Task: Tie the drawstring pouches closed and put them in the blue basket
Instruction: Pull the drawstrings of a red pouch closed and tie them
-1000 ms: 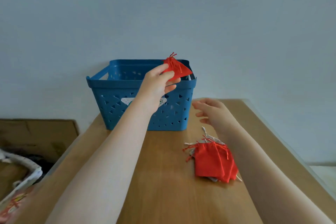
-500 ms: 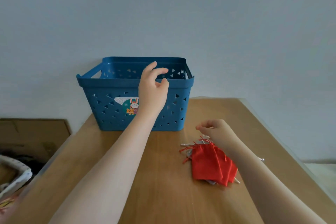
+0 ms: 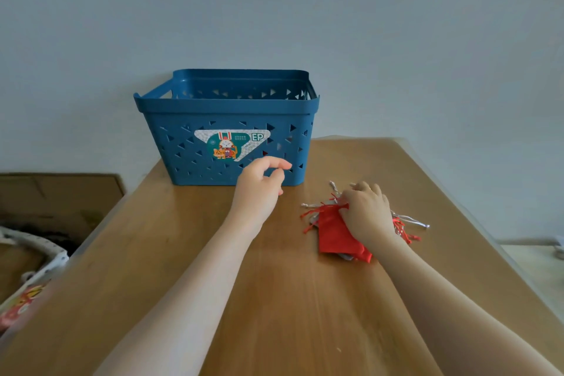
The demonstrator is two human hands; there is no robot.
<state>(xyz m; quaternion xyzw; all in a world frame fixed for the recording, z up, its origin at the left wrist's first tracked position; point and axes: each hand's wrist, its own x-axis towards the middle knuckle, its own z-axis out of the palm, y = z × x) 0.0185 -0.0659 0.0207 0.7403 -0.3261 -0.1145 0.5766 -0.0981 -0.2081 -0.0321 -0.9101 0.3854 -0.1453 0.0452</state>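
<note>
Left hand (image 3: 259, 189), which a second ago held a red pouch over the blue basket (image 3: 227, 131), is now empty, drawn back low in front of the basket wall, fingers loosely curled. Red shows through a wall hole, so that pouch is judged deposited. Right hand (image 3: 366, 212) has come down on the pile of red pouches (image 3: 334, 235), fingers bent over the top edge; firm pinch or mere touch, cannot tell. Next pouch likely being picked for tying.

Wooden surface (image 3: 290, 299) against a plain pale wall; cardboard (image 3: 58, 192) and a patterned bag (image 3: 33, 256) lie lower left.
</note>
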